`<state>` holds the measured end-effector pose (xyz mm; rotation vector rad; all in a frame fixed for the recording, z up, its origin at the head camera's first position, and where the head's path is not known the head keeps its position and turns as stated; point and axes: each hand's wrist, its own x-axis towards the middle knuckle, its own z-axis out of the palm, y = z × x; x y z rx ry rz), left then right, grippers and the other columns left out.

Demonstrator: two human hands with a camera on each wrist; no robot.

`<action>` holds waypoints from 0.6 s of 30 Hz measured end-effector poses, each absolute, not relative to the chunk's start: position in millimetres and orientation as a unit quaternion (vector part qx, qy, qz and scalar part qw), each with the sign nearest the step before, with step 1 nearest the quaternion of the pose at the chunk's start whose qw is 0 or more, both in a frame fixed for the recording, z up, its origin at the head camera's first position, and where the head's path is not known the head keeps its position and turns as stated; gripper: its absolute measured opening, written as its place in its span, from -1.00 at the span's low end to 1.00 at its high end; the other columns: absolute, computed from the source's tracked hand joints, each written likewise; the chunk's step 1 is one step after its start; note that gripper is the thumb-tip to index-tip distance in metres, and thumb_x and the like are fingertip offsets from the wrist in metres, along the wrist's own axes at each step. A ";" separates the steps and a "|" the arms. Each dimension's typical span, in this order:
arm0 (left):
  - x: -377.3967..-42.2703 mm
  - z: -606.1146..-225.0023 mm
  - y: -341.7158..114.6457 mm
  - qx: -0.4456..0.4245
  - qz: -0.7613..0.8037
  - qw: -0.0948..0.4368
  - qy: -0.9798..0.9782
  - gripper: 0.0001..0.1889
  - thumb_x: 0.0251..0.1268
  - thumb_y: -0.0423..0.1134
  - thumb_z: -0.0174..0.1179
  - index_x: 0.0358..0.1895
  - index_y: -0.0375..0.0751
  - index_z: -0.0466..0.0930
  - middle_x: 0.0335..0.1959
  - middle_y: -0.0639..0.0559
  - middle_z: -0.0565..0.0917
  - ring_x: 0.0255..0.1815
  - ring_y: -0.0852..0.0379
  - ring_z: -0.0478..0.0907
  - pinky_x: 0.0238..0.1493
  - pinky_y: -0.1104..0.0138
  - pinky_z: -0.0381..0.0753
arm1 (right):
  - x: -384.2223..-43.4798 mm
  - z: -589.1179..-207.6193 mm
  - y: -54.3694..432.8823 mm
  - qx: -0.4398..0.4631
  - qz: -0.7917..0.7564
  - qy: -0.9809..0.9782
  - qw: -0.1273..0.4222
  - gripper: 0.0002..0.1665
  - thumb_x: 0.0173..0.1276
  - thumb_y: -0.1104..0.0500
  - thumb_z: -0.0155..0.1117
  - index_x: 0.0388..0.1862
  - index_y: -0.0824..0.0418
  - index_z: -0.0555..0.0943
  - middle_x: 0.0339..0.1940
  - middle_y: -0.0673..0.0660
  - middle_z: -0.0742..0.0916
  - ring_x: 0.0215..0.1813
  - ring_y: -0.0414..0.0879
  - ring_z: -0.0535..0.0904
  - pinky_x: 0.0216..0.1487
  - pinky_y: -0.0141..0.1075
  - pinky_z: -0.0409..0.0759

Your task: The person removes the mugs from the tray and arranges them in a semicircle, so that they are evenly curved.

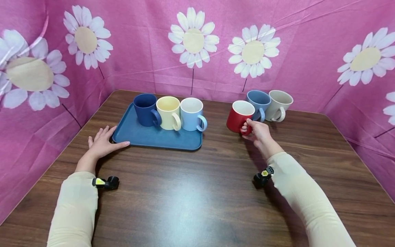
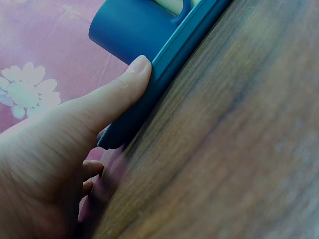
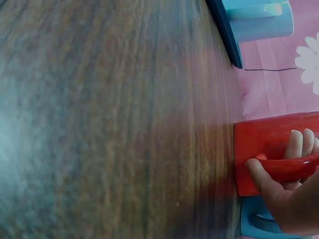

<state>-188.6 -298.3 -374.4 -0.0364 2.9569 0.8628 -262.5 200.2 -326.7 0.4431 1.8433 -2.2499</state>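
My right hand [image 1: 260, 135] grips the handle of a red mug [image 1: 237, 118] with a white inside. In the right wrist view, fingers pass through the handle and the thumb [image 3: 259, 174] lies along it. The mug stands upright at table level, just left of a blue-grey mug [image 1: 258, 98]. My left hand [image 1: 100, 145] is spread at the near left corner of a blue tray [image 1: 154, 140], its thumb [image 2: 134, 69] touching the rim. A row on the tray holds a navy mug [image 1: 143, 111], a pale yellow mug [image 1: 166, 118] and a light blue mug [image 1: 189, 120].
Behind the red mug, to the right, a greyish-white mug [image 1: 276, 103] stands beside the blue-grey one. All stand on a brown wooden table [image 1: 172, 192]. A pink cloth [image 1: 139, 51] with large daisies encloses the table's back and sides.
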 end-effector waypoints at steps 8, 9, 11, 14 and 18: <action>-188.3 -373.4 -298.5 -0.011 0.283 0.028 0.959 0.00 -0.11 0.28 0.12 0.34 -0.20 -0.12 0.27 -0.42 -0.16 0.27 -0.28 -0.40 -0.03 -0.24 -0.56 | -259.7 -325.2 198.7 0.158 -0.758 0.626 0.094 -0.71 0.27 0.11 0.05 -0.60 0.17 0.57 -0.64 0.00 0.62 -0.48 -0.18 0.53 -0.17 -0.15 0.47; -188.2 -373.4 -298.4 -0.010 0.283 0.028 0.959 0.00 -0.11 0.28 0.12 0.34 -0.20 -0.12 0.27 -0.42 -0.16 0.27 -0.28 -0.39 -0.03 -0.24 -0.56 | -259.4 -325.5 198.6 0.158 -0.759 0.624 0.094 -0.71 0.27 0.11 0.05 -0.60 0.17 0.57 -0.63 0.00 0.63 -0.47 -0.18 0.52 -0.18 -0.15 0.47; -188.2 -373.7 -298.3 -0.010 0.283 0.029 0.959 0.00 -0.11 0.28 0.12 0.34 -0.20 -0.12 0.27 -0.42 -0.16 0.27 -0.28 -0.39 -0.03 -0.25 -0.56 | -258.5 -325.8 198.3 0.159 -0.759 0.625 0.093 -0.72 0.26 0.10 0.06 -0.59 0.16 0.56 -0.63 0.00 0.62 -0.45 -0.18 0.50 -0.18 -0.16 0.46; -188.5 -374.1 -298.3 -0.010 0.282 0.028 0.959 0.00 -0.11 0.28 0.12 0.33 -0.20 -0.12 0.27 -0.43 -0.16 0.27 -0.29 -0.39 -0.03 -0.25 -0.56 | -257.4 -326.8 198.9 0.158 -0.757 0.627 0.093 -0.74 0.25 0.07 0.07 -0.55 0.15 0.57 -0.61 -0.01 0.63 -0.41 -0.18 0.49 -0.16 -0.16 0.45; -188.8 -374.2 -298.3 -0.010 0.280 0.027 0.959 0.00 -0.11 0.28 0.11 0.33 -0.21 -0.11 0.27 -0.43 -0.15 0.26 -0.29 -0.39 -0.03 -0.25 -0.55 | -256.6 -328.4 199.9 0.150 -0.754 0.633 0.091 -0.76 0.24 0.05 0.08 -0.53 0.13 0.57 -0.60 -0.02 0.64 -0.40 -0.19 0.51 -0.13 -0.18 0.42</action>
